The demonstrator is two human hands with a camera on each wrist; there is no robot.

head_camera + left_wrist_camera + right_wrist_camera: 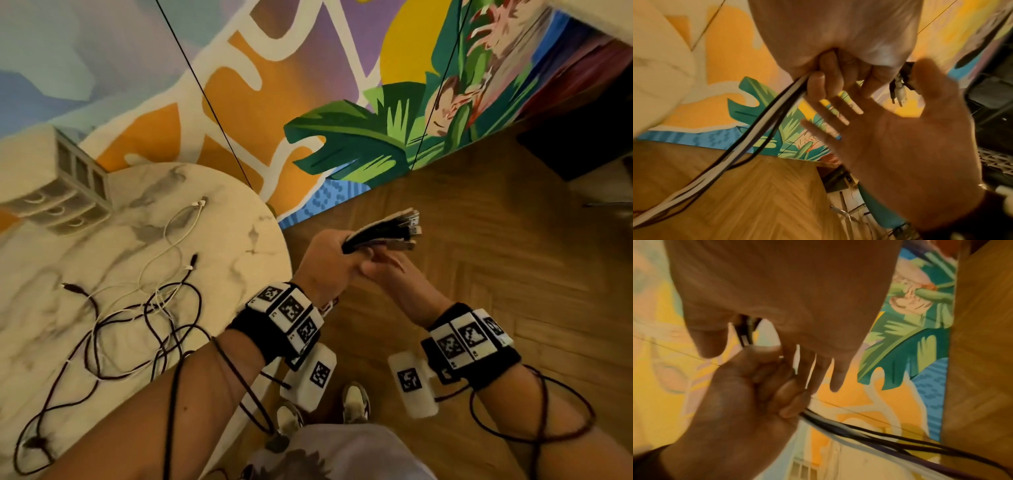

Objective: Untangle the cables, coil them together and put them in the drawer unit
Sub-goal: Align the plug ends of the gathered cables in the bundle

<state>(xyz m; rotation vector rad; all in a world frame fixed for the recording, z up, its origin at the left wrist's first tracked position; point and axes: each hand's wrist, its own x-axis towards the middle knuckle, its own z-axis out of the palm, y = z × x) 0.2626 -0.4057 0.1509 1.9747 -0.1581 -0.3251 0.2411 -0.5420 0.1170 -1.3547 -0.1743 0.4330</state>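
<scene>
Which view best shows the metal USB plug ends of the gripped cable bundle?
Head view: the metal USB plug ends fan out past the left hand. Left wrist shows a couple, partly hidden; right wrist only a dark glimpse.

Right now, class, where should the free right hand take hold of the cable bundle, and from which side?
Probably the cable bundle just behind the left hand, where black and white strands leave the fist lying parallel. Bring the open right hand up from below; the plugs ahead protrude too little.
</scene>
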